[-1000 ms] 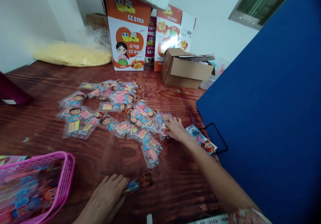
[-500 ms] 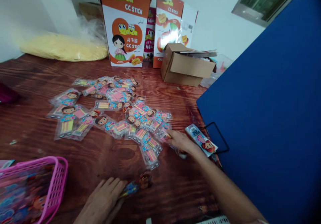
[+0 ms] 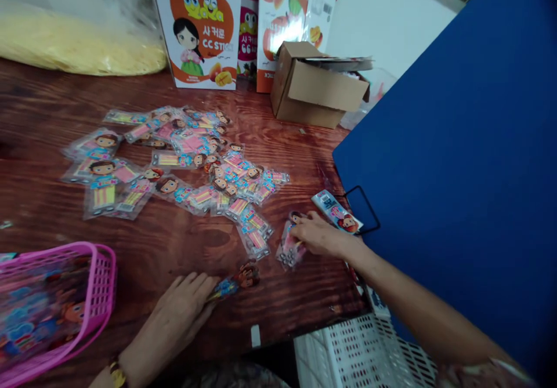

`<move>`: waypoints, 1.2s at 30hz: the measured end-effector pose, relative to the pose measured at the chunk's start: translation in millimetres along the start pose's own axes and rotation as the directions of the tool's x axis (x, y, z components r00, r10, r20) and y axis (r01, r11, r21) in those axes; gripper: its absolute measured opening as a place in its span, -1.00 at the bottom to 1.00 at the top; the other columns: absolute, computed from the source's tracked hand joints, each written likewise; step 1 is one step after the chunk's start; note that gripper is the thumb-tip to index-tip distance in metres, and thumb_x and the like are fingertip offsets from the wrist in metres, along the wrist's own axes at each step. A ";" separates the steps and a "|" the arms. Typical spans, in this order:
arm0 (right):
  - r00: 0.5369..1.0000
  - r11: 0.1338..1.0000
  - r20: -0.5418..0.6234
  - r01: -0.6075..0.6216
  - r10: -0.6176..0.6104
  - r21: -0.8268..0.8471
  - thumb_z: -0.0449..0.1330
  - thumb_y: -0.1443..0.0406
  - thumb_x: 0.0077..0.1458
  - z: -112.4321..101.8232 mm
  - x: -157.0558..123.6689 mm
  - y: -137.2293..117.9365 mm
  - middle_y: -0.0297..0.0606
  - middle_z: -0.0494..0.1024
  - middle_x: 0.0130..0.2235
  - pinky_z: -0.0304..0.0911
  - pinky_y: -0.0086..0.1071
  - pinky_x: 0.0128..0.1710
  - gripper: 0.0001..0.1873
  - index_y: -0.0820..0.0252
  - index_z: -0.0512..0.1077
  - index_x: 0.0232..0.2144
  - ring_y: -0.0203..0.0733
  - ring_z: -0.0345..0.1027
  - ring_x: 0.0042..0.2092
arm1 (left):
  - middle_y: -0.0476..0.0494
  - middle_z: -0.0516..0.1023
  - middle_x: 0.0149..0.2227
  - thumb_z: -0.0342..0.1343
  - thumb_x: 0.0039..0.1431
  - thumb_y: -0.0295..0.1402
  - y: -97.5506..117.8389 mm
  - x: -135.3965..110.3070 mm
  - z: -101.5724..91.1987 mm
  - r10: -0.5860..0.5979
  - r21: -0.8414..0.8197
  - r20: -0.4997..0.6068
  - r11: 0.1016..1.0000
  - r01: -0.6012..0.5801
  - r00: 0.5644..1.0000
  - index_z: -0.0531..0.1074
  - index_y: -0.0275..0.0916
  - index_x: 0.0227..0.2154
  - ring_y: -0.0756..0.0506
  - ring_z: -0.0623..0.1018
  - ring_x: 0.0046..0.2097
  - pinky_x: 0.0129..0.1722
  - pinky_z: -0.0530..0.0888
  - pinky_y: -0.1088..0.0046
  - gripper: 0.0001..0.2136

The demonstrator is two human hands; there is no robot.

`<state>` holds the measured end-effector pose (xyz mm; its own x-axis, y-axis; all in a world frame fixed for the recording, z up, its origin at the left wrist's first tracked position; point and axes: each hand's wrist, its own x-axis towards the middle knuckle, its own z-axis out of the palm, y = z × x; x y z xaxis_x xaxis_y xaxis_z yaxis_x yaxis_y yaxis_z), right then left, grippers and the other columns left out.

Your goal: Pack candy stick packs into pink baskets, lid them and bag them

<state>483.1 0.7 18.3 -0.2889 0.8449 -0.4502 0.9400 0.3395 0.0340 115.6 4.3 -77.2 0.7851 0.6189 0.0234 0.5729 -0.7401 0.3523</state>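
Note:
Several clear packets with cartoon figures and coloured sticks point(image 3: 187, 167) lie scattered on the dark wooden table point(image 3: 52, 225). My right hand point(image 3: 319, 237) rests on one packet point(image 3: 289, 247), fingers pressed down on it, apart from the main pile. Another packet point(image 3: 342, 213) lies just behind that hand. My left hand point(image 3: 185, 307) lies flat on the table near the front edge, fingers stretched out over the end of a small stack of packets point(image 3: 237, 280).
A pink basket point(image 3: 98, 295) full of packets stands at the front left. A white basket point(image 3: 361, 347) sits below the table edge. Orange "CC STICK" cartons point(image 3: 198, 28), a brown cardboard box point(image 3: 317, 89) and a yellow bag point(image 3: 69, 43) line the back. A blue panel point(image 3: 456, 144) stands at the right.
My right hand has dragged one packet out of the pile toward the near edge. The left hand has stayed on its stack. The view has tilted downward.

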 end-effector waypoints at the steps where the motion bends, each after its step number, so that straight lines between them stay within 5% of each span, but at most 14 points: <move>1: 1.000 0.998 0.006 0.027 -0.026 -0.048 0.11 0.49 0.09 1.9 5.6 -4.3 -0.05 0.54 -0.05 0.04 -0.07 0.05 -0.65 0.16 0.46 -0.08 0.08 0.28 0.08 | -0.07 0.55 -0.13 -0.01 0.32 -0.37 1.8 0.4 -2.0 -0.005 0.004 0.014 1.000 0.005 1.000 0.40 -0.13 -0.07 -0.16 0.51 -0.09 0.00 0.33 0.19 -0.82; 4: 0.998 0.990 -0.033 0.050 -0.055 -0.134 0.07 0.47 0.17 7.6 12.9 -13.6 -0.02 0.49 0.00 0.07 -0.10 0.06 -0.56 0.17 0.34 0.09 0.06 0.26 0.10 | -0.07 0.53 -0.17 -0.02 0.32 -0.39 7.2 2.3 -8.1 0.002 0.024 0.033 1.000 -0.003 0.999 0.41 -0.14 -0.08 -0.17 0.49 -0.11 -0.04 0.33 0.21 -0.82; 9: 0.994 0.964 -0.045 0.085 -0.099 -0.251 0.18 0.38 0.11 7.5 10.1 -6.7 0.01 0.43 -0.02 0.08 -0.13 0.00 -0.79 0.22 0.46 -0.16 0.05 0.27 0.01 | -0.08 0.52 -0.18 0.02 0.27 -0.49 13.1 -1.1 -11.2 0.082 0.097 -0.013 0.992 -0.080 0.997 0.40 -0.17 -0.07 -0.15 0.49 -0.16 -0.11 0.32 0.25 -0.78; 12: 0.995 0.980 0.018 0.101 -0.099 -0.169 0.24 0.37 0.02 4.9 1.8 -1.4 -0.09 0.49 -0.11 0.02 -0.16 0.04 -0.79 0.22 0.43 -0.22 -0.01 0.29 -0.02 | -0.12 0.54 -0.19 0.03 0.21 -0.55 16.7 -8.2 -10.2 0.129 0.151 -0.083 0.982 -0.116 0.988 0.36 -0.24 0.02 -0.15 0.49 -0.18 -0.10 0.32 0.24 -0.68; 15: 0.999 0.999 0.047 -0.010 0.007 0.045 0.20 0.35 0.04 -4.9 -10.4 -10.1 -0.27 0.53 -0.31 0.08 -0.29 -0.13 -0.80 0.17 0.37 -0.23 -0.12 0.37 -0.22 | -0.12 0.53 -0.23 0.05 0.18 -0.57 21.6 -15.4 -10.7 0.139 0.149 -0.120 0.981 -0.121 0.983 0.38 -0.28 -0.03 -0.14 0.48 -0.21 -0.13 0.35 0.25 -0.70; 20: 0.976 0.935 -0.195 -0.021 0.095 0.354 0.18 0.23 0.12 -26.2 7.3 -82.1 -0.26 0.54 -0.18 0.11 -0.41 -0.31 -0.67 0.13 0.28 -0.06 -0.17 0.41 -0.24 | -0.18 0.49 -0.03 0.07 0.13 -0.56 29.1 -21.6 -6.4 0.132 0.115 -0.239 0.988 -0.107 0.962 0.44 -0.22 -0.22 -0.21 0.39 0.10 0.05 0.38 0.20 -0.82; 25: 0.981 0.965 -0.192 0.061 -0.011 0.257 0.18 0.30 0.10 -18.1 47.8 -161.9 -0.13 0.54 -0.09 0.26 -0.30 -0.22 -0.72 0.18 0.36 -0.10 -0.05 0.45 -0.13 | -0.26 0.10 0.35 0.10 0.15 -0.45 29.3 -21.5 8.2 0.065 0.119 -0.468 0.993 -0.010 0.881 0.43 -0.21 -0.33 -0.33 0.03 0.38 0.27 0.16 -0.03 -0.95; 32: 0.945 0.804 -0.249 0.315 -0.213 0.505 0.03 0.20 0.30 -8.5 19.6 -152.1 -0.24 0.57 -0.06 0.31 -0.33 -0.02 -0.70 0.02 0.43 0.01 -0.14 0.44 -0.03 | -0.25 0.43 0.15 -0.05 0.21 -0.51 31.7 -17.0 -4.0 -0.011 0.102 -0.366 0.993 0.052 0.930 0.40 -0.20 -0.23 -0.20 0.28 0.27 0.31 -0.04 -0.13 -0.83; 36: 0.934 0.759 -0.186 0.356 -0.305 0.545 0.10 0.27 0.25 -16.1 25.6 -139.3 -0.31 0.59 -0.05 0.30 -0.38 0.01 -0.68 -0.05 0.48 0.02 -0.18 0.45 -0.04 | -0.21 0.51 -0.05 0.02 0.15 -0.50 33.2 -5.3 -26.0 -0.030 0.153 -0.134 0.987 0.050 0.991 0.28 -0.24 0.10 -0.19 0.47 0.00 0.22 0.19 -0.07 -0.58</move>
<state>341.9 -18.4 16.4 -0.5903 0.7624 -0.2651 0.7097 0.3336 -0.6205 124.3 -16.7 -41.4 0.7294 0.6702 0.1376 0.6409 -0.7397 0.2054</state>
